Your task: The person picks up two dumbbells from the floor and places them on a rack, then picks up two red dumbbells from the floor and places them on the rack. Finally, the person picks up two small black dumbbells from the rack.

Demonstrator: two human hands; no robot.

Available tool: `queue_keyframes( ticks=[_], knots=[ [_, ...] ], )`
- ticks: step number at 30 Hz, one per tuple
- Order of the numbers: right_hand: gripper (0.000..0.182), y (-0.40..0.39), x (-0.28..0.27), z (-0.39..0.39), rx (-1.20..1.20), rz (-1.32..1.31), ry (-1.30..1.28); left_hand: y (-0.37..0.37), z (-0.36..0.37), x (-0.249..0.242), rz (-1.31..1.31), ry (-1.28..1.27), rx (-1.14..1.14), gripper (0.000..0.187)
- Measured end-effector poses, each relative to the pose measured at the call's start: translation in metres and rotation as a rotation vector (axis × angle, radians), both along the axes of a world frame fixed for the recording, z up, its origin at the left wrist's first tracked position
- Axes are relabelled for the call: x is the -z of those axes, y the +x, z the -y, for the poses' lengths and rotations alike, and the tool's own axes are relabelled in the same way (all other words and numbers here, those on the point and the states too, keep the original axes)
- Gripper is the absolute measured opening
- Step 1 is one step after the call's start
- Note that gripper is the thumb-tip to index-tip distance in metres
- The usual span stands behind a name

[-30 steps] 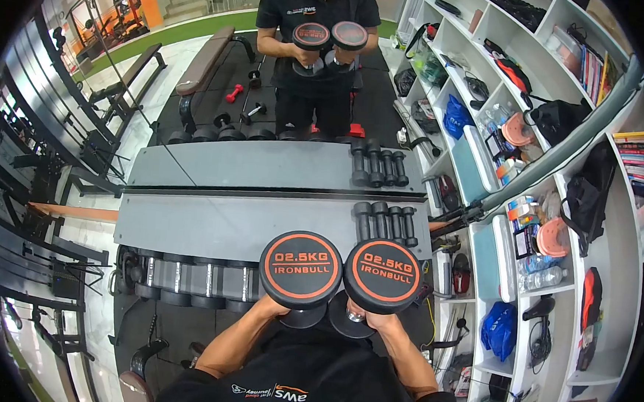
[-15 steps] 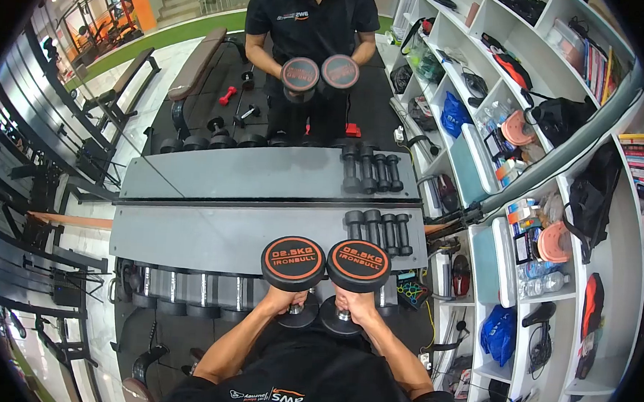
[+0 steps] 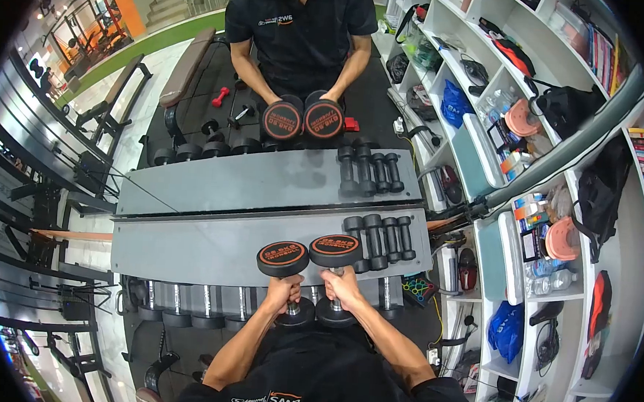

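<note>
My left hand (image 3: 282,293) is wrapped round the metal handle of a black dumbbell (image 3: 282,258) with an orange-ringed end marked IRONBULL. A matching dumbbell (image 3: 335,250) is gripped in my right hand (image 3: 342,288). The two weights are side by side in front of my body, tilted, with their marked ends up and away from me. Their lower ends are close to my shirt. Just beyond them lies a grey shelf top (image 3: 179,247), with several small black dumbbells (image 3: 378,241) near its right end.
Below the shelf top sits a row of larger dumbbells (image 3: 207,308). A mirror (image 3: 257,178) behind it reflects me and the room. White shelving (image 3: 507,371) with bags, bottles and books stands on the right. Gym machines (image 3: 55,288) are at the left.
Both hands have lowered the dumbbells, as the mirror shows, from chest height to about waist height. Their marked ends have tipped away from me, and the right one overlaps the small dumbbells in view.
</note>
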State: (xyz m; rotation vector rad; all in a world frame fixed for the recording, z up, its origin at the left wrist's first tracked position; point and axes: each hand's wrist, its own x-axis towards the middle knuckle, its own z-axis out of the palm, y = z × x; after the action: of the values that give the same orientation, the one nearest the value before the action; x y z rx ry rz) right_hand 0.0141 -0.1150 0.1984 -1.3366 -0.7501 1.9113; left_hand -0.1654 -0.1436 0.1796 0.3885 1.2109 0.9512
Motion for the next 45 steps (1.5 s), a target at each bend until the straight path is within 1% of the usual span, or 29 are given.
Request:
queue_keyframes(
  ticks=[3,6,7,10,14,18,19,22,26,27,29,33,35,36,38,41,44,45],
  knots=[
    [0.027,-0.005,0.023,-0.012,0.009,0.037,-0.074,-0.001,-0.01,0.007,-0.011,-0.052,-0.032,0.022],
    [0.026,-0.007,0.046,-0.026,-0.006,0.014,-0.116,-0.003,-0.022,0.027,0.003,-0.06,-0.064,0.02],
    [0.026,-0.008,0.052,-0.032,-0.007,0.044,-0.146,-0.004,-0.027,0.031,0.001,-0.075,-0.041,0.023],
    [0.021,-0.008,0.065,-0.05,-0.033,0.075,-0.178,-0.002,-0.044,0.046,0.001,-0.164,-0.075,0.024],
    [0.021,-0.009,0.092,-0.072,-0.027,0.103,-0.225,-0.003,-0.062,0.075,-0.003,-0.173,-0.06,0.025],
    [0.022,-0.011,0.108,-0.088,-0.025,0.127,-0.267,-0.003,-0.082,0.093,-0.061,-0.228,-0.046,0.028],
    [0.023,-0.013,0.112,-0.09,0.007,0.11,-0.28,-0.004,-0.086,0.094,-0.049,-0.248,-0.049,0.027],
    [0.023,-0.016,0.128,-0.1,0.028,0.129,-0.313,-0.008,-0.101,0.105,-0.058,-0.246,-0.006,0.025],
    [0.024,-0.018,0.145,-0.113,0.033,0.159,-0.335,-0.007,-0.117,0.119,-0.075,-0.257,-0.019,0.026],
    [0.017,-0.021,0.149,-0.115,0.032,0.226,-0.342,-0.008,-0.121,0.125,-0.045,-0.262,-0.036,0.025],
    [0.017,-0.024,0.156,-0.117,0.054,0.263,-0.344,-0.012,-0.126,0.136,-0.046,-0.281,-0.048,0.023],
    [0.017,-0.026,0.163,-0.12,0.074,0.272,-0.366,-0.011,-0.136,0.136,-0.082,-0.333,-0.062,0.021],
    [0.01,-0.027,0.164,-0.121,0.059,0.304,-0.356,-0.009,-0.138,0.133,-0.11,-0.349,-0.064,0.02],
    [0.013,-0.027,0.165,-0.12,0.049,0.321,-0.352,-0.008,-0.137,0.133,-0.124,-0.359,-0.067,0.02],
    [0.012,-0.027,0.174,-0.119,0.06,0.333,-0.347,-0.007,-0.138,0.132,-0.136,-0.369,-0.062,0.022],
    [0.011,-0.031,0.171,-0.119,0.098,0.396,-0.32,-0.009,-0.137,0.136,-0.135,-0.371,-0.061,0.021],
    [0.013,-0.034,0.169,-0.122,0.104,0.48,-0.345,-0.008,-0.138,0.135,-0.139,-0.375,-0.057,0.019],
    [0.016,-0.033,0.169,-0.122,0.123,0.455,-0.342,-0.008,-0.138,0.134,-0.143,-0.379,-0.054,0.02]
  ],
)
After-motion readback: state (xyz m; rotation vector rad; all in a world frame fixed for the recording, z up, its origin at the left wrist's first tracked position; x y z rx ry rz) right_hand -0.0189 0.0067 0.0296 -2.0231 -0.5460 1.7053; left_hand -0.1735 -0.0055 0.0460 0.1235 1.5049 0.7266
